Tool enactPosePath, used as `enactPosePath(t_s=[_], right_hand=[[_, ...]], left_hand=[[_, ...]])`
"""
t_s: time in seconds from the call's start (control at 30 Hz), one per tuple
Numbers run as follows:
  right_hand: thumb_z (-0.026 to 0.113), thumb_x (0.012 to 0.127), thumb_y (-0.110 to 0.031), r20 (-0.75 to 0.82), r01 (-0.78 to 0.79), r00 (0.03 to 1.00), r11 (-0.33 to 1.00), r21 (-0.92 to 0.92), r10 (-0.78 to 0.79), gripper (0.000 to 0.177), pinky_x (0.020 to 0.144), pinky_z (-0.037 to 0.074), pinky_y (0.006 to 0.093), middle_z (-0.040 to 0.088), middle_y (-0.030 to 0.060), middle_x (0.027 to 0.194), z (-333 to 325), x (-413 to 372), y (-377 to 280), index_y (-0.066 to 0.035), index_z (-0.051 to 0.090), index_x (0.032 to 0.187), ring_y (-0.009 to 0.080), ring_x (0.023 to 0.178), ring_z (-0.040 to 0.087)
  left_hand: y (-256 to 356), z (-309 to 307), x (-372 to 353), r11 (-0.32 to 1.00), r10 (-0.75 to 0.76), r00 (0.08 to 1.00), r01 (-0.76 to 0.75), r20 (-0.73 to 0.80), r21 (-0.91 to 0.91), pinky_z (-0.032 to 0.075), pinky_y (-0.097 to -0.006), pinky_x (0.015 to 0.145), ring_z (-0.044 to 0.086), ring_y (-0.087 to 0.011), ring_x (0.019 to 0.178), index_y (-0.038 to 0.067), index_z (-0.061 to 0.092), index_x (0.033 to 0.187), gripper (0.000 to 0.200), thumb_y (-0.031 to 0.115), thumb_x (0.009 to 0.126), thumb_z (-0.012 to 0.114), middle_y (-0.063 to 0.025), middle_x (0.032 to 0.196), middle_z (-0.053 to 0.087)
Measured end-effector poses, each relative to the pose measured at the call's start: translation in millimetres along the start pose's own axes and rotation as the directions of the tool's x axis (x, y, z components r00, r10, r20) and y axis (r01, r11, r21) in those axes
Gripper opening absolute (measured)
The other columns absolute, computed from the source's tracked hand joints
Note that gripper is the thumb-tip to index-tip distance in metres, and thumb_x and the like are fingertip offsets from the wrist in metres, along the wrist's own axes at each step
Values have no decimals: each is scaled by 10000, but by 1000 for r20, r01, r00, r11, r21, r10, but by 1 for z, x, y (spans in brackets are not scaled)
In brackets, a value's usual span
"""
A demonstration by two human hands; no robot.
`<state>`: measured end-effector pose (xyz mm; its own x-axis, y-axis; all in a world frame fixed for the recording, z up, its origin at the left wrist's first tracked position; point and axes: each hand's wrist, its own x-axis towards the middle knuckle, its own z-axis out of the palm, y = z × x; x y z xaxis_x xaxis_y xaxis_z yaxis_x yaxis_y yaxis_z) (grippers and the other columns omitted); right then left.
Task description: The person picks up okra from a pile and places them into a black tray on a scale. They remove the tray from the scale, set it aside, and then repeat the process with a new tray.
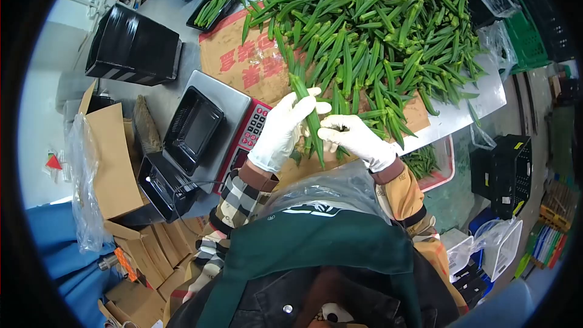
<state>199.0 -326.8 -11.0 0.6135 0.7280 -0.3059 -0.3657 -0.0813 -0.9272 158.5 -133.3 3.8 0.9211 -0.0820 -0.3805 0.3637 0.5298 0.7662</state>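
A long green okra pod (308, 114) is held in my gloved left hand (284, 120), its fingers and thumb closed around it. My right hand (352, 136), also in a white glove, is just to the right of the pod with thumb and fingers pinched together; whether anything small is between them is hidden. Beyond both hands spreads a big heap of okra (388, 30), partly on flattened cardboard (234, 54) with red print. To the left, a black plastic tray (197, 127) rests on a digital scale (237, 100) with a red keypad.
At the back left are a small black tray of okra pods (212, 10) and a tall stack of black trays (135, 45). Cardboard boxes (112, 158) stand on the left. Near the right table edge are a white-rimmed crate of okra (446, 173) and a black crate (507, 173).
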Motion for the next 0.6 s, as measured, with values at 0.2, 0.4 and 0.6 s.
enactPosePath(t_s=[0.2, 0.4, 0.6], right_hand=[[564, 1025, -220, -31, -154, 987, 985, 79, 157, 258, 544, 430, 234, 657, 35, 732, 21, -22, -8, -7, 695, 960, 87, 582, 559], [633, 995, -244, -216, -147, 957, 967, 210, 192, 250, 511, 390, 207, 602, -4, 643, 6, -75, 19, -23, 676, 885, 55, 545, 498], [670, 959, -152, -379, -162, 906, 982, 102, 188, 170, 532, 426, 204, 653, 22, 697, -21, -80, 37, 10, 720, 949, 65, 576, 553]], left_hand=[[10, 0, -10, 976, 200, 969, -211, -142, -63, 541, -325, 826, 650, -166, 984, 20, 475, 1396, 456, 236, 1015, 600, -134, 1157, 679], [72, -58, -28, 811, 585, 704, -492, -404, 316, 516, -324, 863, 632, -143, 980, 32, 489, 1380, 478, 295, 1005, 627, -129, 1160, 690], [93, -85, -55, 836, 464, 790, -540, -399, -96, 508, -344, 933, 614, -196, 1111, 24, 517, 1369, 428, 244, 1013, 609, -142, 1264, 628]])
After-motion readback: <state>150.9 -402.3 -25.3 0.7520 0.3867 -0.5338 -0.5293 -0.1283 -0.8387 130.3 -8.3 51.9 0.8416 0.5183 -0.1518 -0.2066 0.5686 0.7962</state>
